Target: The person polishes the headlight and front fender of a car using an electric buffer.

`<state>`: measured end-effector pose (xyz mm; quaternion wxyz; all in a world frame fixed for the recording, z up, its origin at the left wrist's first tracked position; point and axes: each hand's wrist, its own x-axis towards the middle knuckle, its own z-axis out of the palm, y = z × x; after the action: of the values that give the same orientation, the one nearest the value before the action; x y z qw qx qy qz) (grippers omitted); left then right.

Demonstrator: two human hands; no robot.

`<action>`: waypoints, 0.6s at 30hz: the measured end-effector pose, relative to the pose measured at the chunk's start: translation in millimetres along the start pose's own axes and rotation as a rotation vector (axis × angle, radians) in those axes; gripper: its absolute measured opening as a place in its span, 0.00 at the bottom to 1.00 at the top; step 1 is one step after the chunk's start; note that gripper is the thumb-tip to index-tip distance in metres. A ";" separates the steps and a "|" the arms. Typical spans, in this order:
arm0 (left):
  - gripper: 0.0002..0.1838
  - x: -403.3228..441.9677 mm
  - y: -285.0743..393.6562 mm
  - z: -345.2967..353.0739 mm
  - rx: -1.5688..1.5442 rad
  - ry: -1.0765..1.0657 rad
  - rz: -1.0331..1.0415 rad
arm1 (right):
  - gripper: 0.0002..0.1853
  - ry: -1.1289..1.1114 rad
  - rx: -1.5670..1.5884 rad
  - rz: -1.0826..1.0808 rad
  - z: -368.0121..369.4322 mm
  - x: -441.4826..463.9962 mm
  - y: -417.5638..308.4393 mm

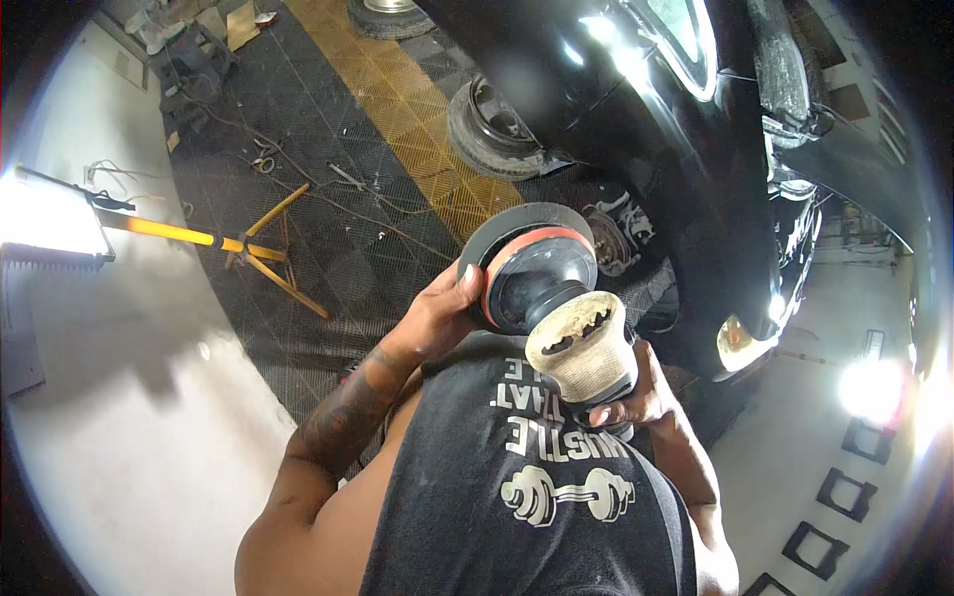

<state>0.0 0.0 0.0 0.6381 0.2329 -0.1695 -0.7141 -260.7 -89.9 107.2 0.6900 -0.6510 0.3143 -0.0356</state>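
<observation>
A car polisher (581, 363) with a pale, worn cover on its head is held in front of my chest. Its round black pad (527, 217) has an orange-red layer behind it and faces away from me. My left hand (449, 308) grips the near left edge of the pad, thumb on the orange-red layer's side. Wrapped around the polisher's body at the lower right is my right hand (641, 392), with its thumb across the front. Some of the right fingers are hidden behind the tool.
A black car body (636, 129) stands ahead and right, with an exposed wheel hub (616, 233). A wheel (492, 129) lies on the tiled floor. At left, a yellow light stand (199, 235) spreads its legs; cords (328, 199) cross the floor. White walls flank both sides.
</observation>
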 end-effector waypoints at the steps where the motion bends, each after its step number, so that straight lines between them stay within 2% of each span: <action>1: 0.34 1.9 -0.6 0.0 0.001 0.015 0.002 | 0.47 0.014 0.010 0.013 -0.2 1.7 -3.0; 3: 0.33 -22.3 4.2 -0.1 0.014 0.055 -0.008 | 0.48 0.014 0.048 0.026 19.2 -3.4 -2.4; 6: 0.33 -19.2 0.0 0.0 -0.014 0.021 0.022 | 0.49 0.023 -0.052 0.045 16.0 -9.8 -1.0; 12: 0.33 -35.4 0.4 -0.9 0.064 -0.030 0.018 | 0.52 0.133 -0.005 -0.022 38.0 -19.2 5.7; 15: 0.43 -32.1 -1.1 -10.8 -0.097 -0.133 -0.073 | 0.52 0.161 0.059 -0.012 36.0 -23.8 5.7; 17: 0.50 -34.4 -1.3 -23.3 -0.207 -0.192 -0.151 | 0.53 0.111 -0.092 0.080 35.2 -31.6 11.5; 18: 0.53 -25.4 1.6 -25.5 -0.359 -0.232 -0.200 | 0.53 0.121 -0.205 0.054 36.8 -32.9 11.6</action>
<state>17.2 26.3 -17.4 0.5717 0.0474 -0.0880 -0.8143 -273.4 -40.9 107.6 0.6002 -0.7062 0.3748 -0.0241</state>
